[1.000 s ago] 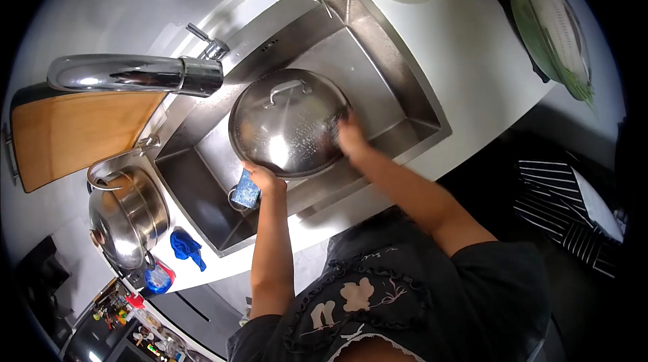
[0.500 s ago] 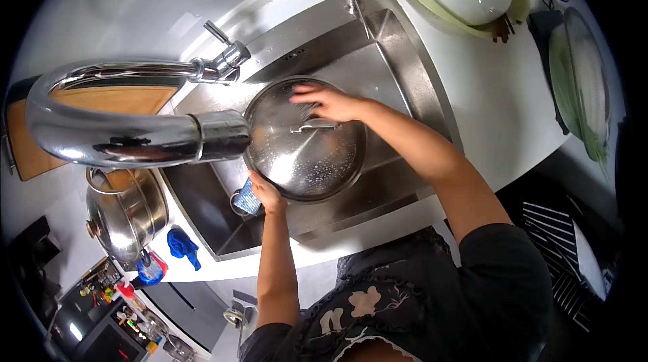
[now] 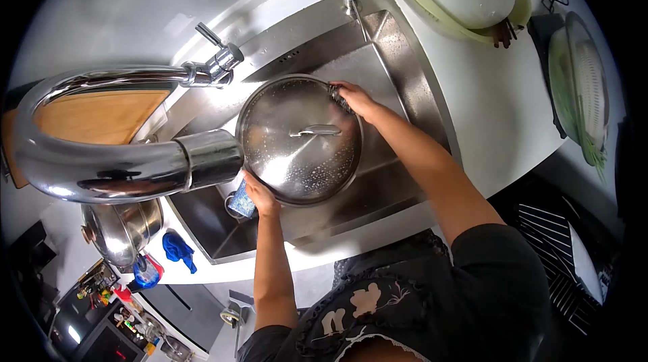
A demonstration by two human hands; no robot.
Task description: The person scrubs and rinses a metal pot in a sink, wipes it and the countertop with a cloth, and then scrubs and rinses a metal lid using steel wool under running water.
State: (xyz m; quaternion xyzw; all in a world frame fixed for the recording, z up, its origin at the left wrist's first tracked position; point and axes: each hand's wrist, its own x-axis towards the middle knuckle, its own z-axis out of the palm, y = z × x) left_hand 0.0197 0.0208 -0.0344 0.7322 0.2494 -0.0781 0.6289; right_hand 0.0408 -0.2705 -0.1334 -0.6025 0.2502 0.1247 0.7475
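Over the sink (image 3: 426,85), a round metal lid (image 3: 297,168) is held up with its handle (image 3: 318,130) facing the camera and its face specked with droplets. The left hand (image 3: 260,196) grips the near rim, thumb along the edge, its other fingers mostly hidden; whether they touch the blue pad (image 3: 241,201) just beside them, I cannot tell. At the far right of the rim, the fingers of the right hand (image 3: 358,101) are curled over a dark scourer (image 3: 339,99), pressing it to the lid. Scrubbing seems under way: much of the surface is wetted, the scourer is at the edge, and rinsing looks not yet done. No stream shows from the tap (image 3: 101,168), its spout near the lid. Farther out, a lidded pot (image 3: 123,235) and a blue cloth (image 3: 177,250) rest on the counter (image 3: 487,102) to the left, a green basin (image 3: 432,4) to the right
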